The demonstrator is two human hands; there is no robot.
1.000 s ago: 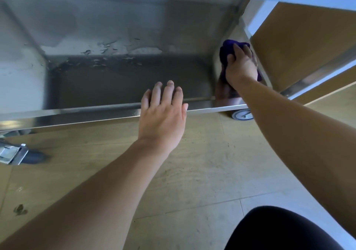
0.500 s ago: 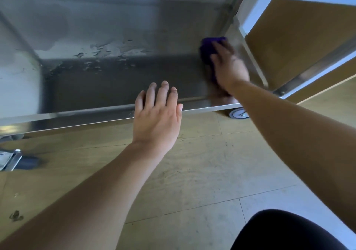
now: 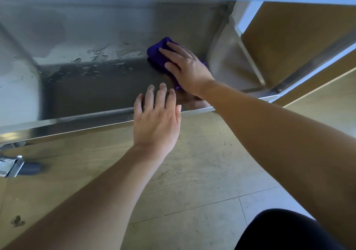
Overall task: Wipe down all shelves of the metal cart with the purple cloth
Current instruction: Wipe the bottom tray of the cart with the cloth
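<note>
Purple and soft, the cloth [image 3: 156, 54] lies bunched on the bottom shelf [image 3: 86, 88] of the metal cart, right of the shelf's middle and well in from the front lip [image 3: 67, 121]. Its long axis runs on a diagonal, from a rounded wad at the far left back toward the near right, where a small scrap shows just beside the wrist. Most of it is hidden under the right hand [image 3: 187, 69], which presses flat on top with straight, slightly spread fingers that point far and left along the same line as the cloth. There is no pinch or curl around it.

The left hand [image 3: 157, 122] is also flat, fingers straight and close together, lying over the front lip with its fingertips past the edge; whether it bears on the metal I cannot tell.

The shelf is brushed steel, dull grey with a raised rim, and carries pale, ragged wet patches [image 3: 104, 52] to the left of the cloth. An angled steel post [image 3: 248, 57] rises at the right corner. Below the lip lie a wood-grain floor [image 3: 192, 172] and — at far left — a caster [image 3: 28, 169].
</note>
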